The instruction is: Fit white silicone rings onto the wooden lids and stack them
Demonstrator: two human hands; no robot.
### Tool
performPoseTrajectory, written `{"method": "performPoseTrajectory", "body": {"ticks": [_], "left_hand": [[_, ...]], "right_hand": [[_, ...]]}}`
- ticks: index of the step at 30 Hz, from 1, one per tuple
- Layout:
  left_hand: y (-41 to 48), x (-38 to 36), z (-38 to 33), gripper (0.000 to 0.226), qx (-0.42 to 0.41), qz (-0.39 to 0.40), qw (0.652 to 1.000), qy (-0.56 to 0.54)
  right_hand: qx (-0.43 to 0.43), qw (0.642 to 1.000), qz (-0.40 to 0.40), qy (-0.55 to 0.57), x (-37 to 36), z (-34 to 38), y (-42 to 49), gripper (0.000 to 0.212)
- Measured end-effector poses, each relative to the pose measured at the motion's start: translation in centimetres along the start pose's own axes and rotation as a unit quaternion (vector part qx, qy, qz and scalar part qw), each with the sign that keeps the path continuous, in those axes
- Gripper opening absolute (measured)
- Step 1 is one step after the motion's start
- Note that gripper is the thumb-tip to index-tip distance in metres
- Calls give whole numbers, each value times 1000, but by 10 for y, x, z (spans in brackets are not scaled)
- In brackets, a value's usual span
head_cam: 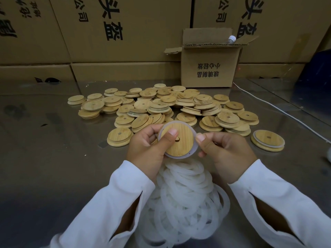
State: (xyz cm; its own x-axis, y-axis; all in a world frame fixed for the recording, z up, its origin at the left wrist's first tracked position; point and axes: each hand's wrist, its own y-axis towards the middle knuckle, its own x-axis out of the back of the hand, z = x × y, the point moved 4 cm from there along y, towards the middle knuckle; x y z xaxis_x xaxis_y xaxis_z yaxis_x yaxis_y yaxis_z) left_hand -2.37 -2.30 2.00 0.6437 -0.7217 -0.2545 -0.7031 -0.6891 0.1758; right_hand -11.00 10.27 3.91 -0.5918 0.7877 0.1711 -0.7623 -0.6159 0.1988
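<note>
My left hand [148,145] grips a round wooden lid [180,142] with a centre hole, thumb pressed on its face. A white silicone ring [194,151] loops around the lid's edge. My right hand [223,151] pinches the ring at the lid's right side. Below my hands lies a heap of loose white silicone rings [184,199]. A big pile of bare wooden lids [161,106] spreads across the table behind. One lid with a ring on it [268,140] lies alone at the right.
The work surface is a reflective metal table [53,149]. A small open cardboard box [208,63] stands behind the lids, with a bottle cap [232,38] showing. Large printed cartons [107,29] wall off the back. A white cable [279,110] runs across the right side.
</note>
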Motion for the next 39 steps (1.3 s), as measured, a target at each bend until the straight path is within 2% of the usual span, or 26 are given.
{"method": "performPoseTrajectory", "body": {"ticks": [9,15,22,29,32,34,37,39], "left_hand": [[-1,-3,1,37,25,24,999,-23],[0,-1,0,18,-9,12,999,33],[-1,-3,1,16,-2,15,999,32],[-1,-4,1,32,44,11,996,-71],[-2,-4,1,33,55,7,996,-72],[-2,-4,2,34,53,8,997,-53],[-3,-6,4,43,65,24,997,-41],[-4,-9,5,48,84,43,993,-65]], "right_hand": [[12,1000,4,-12,0,3,-1,21],[-4,1000,1,-9,1,0,-1,23],[-5,1000,-9,-7,2,-1,-1,23],[-6,999,-44,-20,9,1,1,13],[-20,998,-61,9,6,-5,3,14],[-28,998,-28,51,0,-7,3,14],[3,998,42,50,-6,-6,0,7],[9,999,31,41,0,-8,3,5]]}}
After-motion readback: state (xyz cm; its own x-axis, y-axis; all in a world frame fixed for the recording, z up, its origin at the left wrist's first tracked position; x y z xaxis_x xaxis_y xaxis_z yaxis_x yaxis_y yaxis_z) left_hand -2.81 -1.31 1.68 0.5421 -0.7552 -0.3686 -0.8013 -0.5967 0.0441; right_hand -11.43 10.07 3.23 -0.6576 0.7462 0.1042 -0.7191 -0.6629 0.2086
